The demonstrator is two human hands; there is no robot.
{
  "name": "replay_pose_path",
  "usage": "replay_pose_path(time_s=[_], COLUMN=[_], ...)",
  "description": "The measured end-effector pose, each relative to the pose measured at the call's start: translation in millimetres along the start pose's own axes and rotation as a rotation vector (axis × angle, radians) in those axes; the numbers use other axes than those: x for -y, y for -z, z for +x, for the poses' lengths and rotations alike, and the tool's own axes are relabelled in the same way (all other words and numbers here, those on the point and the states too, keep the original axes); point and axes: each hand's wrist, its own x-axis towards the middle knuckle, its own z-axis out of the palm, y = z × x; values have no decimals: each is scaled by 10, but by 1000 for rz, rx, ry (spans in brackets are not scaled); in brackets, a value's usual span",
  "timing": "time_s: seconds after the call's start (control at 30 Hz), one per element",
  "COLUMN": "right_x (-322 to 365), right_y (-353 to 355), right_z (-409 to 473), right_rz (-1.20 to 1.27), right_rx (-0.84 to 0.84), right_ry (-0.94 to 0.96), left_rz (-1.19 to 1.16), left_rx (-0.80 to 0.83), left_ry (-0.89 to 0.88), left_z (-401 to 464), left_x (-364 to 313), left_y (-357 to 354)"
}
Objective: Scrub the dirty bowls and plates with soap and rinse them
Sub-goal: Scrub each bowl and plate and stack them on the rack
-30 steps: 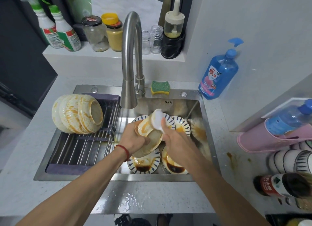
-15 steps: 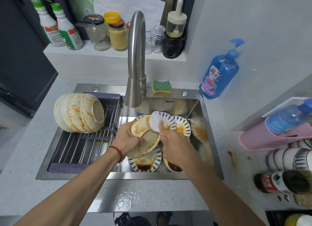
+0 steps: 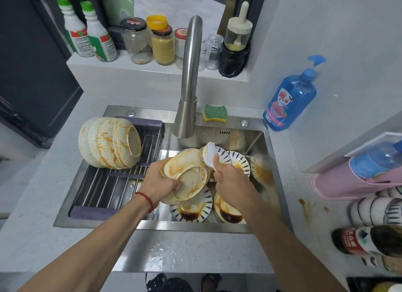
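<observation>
Over the steel sink (image 3: 219, 225), my left hand (image 3: 157, 181) grips a stack of two cream bowls (image 3: 189, 178) smeared with orange sauce, tilted with the undersides toward me. My right hand (image 3: 230, 178) holds a white sponge (image 3: 209, 155) against the upper right rim of the bowls. Below them lie blue-patterned plates (image 3: 191, 211) with dark sauce pooled in them. Several more sauce-stained bowls (image 3: 108, 142) lie nested on their side on the drying rack (image 3: 113, 187) at the left.
The tall faucet (image 3: 189, 82) rises behind the sink, with a green-yellow sponge (image 3: 215, 113) beside its base. A blue soap pump bottle (image 3: 290, 100) stands at the right. Jars and spray bottles line the back shelf. Stacked bowls (image 3: 374, 209) and bottles sit at the far right.
The bowl stack has tilted so its underside shows more. My right hand has shifted the white sponge slightly right along the rim.
</observation>
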Motion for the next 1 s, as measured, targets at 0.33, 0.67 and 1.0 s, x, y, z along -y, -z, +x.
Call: replay_pose_path(time_s=[0.33,0.67,1.0], right_x=[-56,15,19], right_y=[-151,-277,-431], right_z=[69,93,10], right_rz=[213,203,159], right_rx=[18,-17,-29], right_ry=[-25,-50,-32], left_rz=[-80,-265,-540], left_rx=[-13,-62,-138], left_ry=[-9,70,174], left_z=[-50,-48,-43], left_x=[51,176,171], left_y=[263,426,460])
